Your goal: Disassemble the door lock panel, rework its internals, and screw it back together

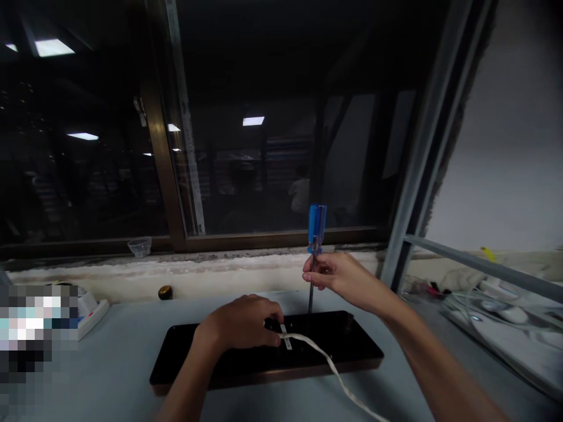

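Note:
A flat black rectangular device point(229, 360) with a brownish edge lies on the pale table in front of me. My left hand point(244, 322) rests on its top, fingers curled and pressed down near a white cable point(328, 363) that runs off to the lower right. My right hand point(341, 275) pinches the metal shaft of a screwdriver with a blue handle point(316, 225). The screwdriver stands upright, its tip on the device's far edge.
A dark window with a brown frame point(173, 176) stands behind the table, above a rough white sill. A clear plastic cup point(139, 246) sits on the sill, a small dark round object point(165, 291) below it. A white power strip point(90, 308) lies left. Cables lie at right point(484, 299).

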Tool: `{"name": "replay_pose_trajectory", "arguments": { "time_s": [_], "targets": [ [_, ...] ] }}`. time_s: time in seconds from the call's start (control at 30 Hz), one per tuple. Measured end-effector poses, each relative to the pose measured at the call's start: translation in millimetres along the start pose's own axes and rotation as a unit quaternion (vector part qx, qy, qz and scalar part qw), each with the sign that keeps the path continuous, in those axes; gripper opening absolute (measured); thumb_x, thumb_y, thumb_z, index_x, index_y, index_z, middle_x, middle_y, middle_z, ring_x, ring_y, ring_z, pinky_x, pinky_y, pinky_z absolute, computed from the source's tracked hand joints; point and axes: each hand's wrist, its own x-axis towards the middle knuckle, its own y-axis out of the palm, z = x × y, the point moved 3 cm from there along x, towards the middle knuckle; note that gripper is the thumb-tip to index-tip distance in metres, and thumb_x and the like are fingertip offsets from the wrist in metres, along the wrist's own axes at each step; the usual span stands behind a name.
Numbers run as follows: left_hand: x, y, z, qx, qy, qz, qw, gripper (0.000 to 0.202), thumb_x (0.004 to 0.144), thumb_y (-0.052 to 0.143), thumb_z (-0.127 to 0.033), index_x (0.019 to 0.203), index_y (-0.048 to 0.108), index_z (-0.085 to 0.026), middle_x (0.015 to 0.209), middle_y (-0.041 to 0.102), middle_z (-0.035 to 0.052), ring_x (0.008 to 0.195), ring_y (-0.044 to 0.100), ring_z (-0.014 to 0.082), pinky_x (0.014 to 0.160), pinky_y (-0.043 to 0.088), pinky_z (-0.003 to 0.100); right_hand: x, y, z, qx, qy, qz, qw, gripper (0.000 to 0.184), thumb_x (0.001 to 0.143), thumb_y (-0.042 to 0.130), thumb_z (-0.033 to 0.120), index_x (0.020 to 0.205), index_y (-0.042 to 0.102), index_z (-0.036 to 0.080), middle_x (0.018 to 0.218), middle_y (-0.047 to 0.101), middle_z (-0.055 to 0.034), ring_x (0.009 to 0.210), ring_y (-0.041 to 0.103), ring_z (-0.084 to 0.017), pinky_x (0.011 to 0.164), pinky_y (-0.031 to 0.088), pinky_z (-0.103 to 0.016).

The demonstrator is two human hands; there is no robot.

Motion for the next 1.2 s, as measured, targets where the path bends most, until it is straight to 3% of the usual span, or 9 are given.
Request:
{"name": "replay_pose_trajectory", "arguments": {
  "time_s": [0.1, 0.23, 0.33, 0.43, 0.57, 0.7, 0.87, 1.03, 1.2],
  "targets": [
    [-22, -10.1, -9, 0.014, 0.025, -0.072, 0.997, 0.026, 0.078, 0.049, -0.027, 0.102, 0.058, -0.026, 0.105, 0.062, 0.0001, 0.100, 0.052, 0.0187, 0.086, 0.037, 0.031, -5, -11, 4, 0.037, -0.003, -0.034, 0.999, 0.016, 0.067, 0.060, 0.032, 0.068, 0.057, 0.017, 0.057, 0.055, 0.0016, 0.052, 0.051, -0.012, 0.054, 0.042, -0.026],
    [-63, -5.3, -12, 0.034, 0.036, -0.140, 0.989, 0.022, 0.084, 0.042, -0.021, 0.093, 0.062, -0.025, 0.092, 0.064, -0.0014, 0.084, 0.058, 0.0143, 0.076, 0.040, 0.026, -20, -35, 14, 0.132, -0.019, -0.154, 0.979, 0.022, 0.062, 0.070, 0.036, 0.070, 0.061, 0.017, 0.059, 0.060, 0.0004, 0.055, 0.054, -0.011, 0.056, 0.043, -0.025],
    [-97, 20.4, 4, 0.021, 0.002, -0.204, 0.979, 0.021, 0.082, 0.043, -0.020, 0.091, 0.062, -0.026, 0.086, 0.066, -0.0023, 0.077, 0.060, 0.0126, 0.068, 0.042, 0.022, -29, -46, 24, 0.258, -0.070, -0.224, 0.937, 0.019, 0.061, 0.073, 0.034, 0.070, 0.064, 0.019, 0.066, 0.064, 0.0002, 0.061, 0.059, -0.012, 0.061, 0.046, -0.025],
    [-123, 59.9, 31, 0.008, -0.039, -0.271, 0.962, 0.020, 0.080, 0.044, -0.018, 0.082, 0.063, -0.025, 0.078, 0.066, -0.0019, 0.073, 0.061, 0.0127, 0.066, 0.044, 0.021, -37, -48, 35, 0.329, -0.133, -0.240, 0.904, 0.011, 0.061, 0.073, 0.028, 0.069, 0.067, 0.022, 0.069, 0.066, 0.0013, 0.070, 0.062, -0.012, 0.067, 0.048, -0.024],
    [-134, 107.7, 63, 0.025, -0.095, -0.275, 0.956, 0.018, 0.076, 0.047, -0.018, 0.080, 0.063, -0.025, 0.076, 0.066, -0.0018, 0.069, 0.061, 0.0129, 0.062, 0.046, 0.020, -46, -46, 52, 0.314, -0.197, -0.227, 0.901, 0.011, 0.065, 0.066, 0.014, 0.070, 0.069, 0.022, 0.071, 0.069, 0.0013, 0.073, 0.063, -0.011, 0.072, 0.047, -0.023],
    [-129, 126.9, 74, 0.079, -0.100, -0.259, 0.957, 0.018, 0.071, 0.052, -0.016, 0.077, 0.065, -0.026, 0.080, 0.067, -0.0006, 0.074, 0.061, 0.0138, 0.067, 0.047, 0.020, -55, -43, 64, 0.291, -0.219, -0.222, 0.904, 0.014, 0.066, 0.063, 0.011, 0.068, 0.069, 0.023, 0.073, 0.069, -0.0003, 0.075, 0.062, -0.013, 0.072, 0.046, -0.027],
    [-120, 125.8, 71, 0.137, -0.087, -0.211, 0.964, 0.023, 0.067, 0.051, -0.007, 0.069, 0.066, -0.025, 0.081, 0.067, -0.0020, 0.075, 0.060, 0.0139, 0.068, 0.045, 0.020, -60, -45, 69, 0.276, -0.221, -0.227, 0.908, 0.016, 0.065, 0.062, 0.012, 0.068, 0.069, 0.026, 0.073, 0.068, -0.0007, 0.073, 0.062, -0.016, 0.073, 0.046, -0.034],
    [-115, 114.7, 55, 0.174, -0.090, -0.189, 0.962, 0.018, 0.068, 0.051, -0.007, 0.059, 0.061, -0.020, 0.067, 0.065, -0.0008, 0.069, 0.059, 0.0151, 0.066, 0.044, 0.024, -59, -49, 69, 0.298, -0.223, -0.225, 0.900, 0.015, 0.065, 0.062, 0.011, 0.067, 0.069, 0.025, 0.071, 0.068, 0.0000, 0.075, 0.063, -0.015, 0.073, 0.049, -0.030],
    [-104, 79.9, 15, -0.017, -0.052, -0.258, 0.965, 0.014, 0.069, 0.052, -0.012, 0.069, 0.063, -0.019, 0.066, 0.066, 0.0000, 0.060, 0.058, 0.0114, 0.057, 0.044, 0.020, -58, -48, 68, 0.316, -0.218, -0.153, 0.911, 0.013, 0.065, 0.065, 0.014, 0.069, 0.070, 0.026, 0.067, 0.068, 0.0003, 0.069, 0.064, -0.014, 0.063, 0.052, -0.026]
  ]
}}
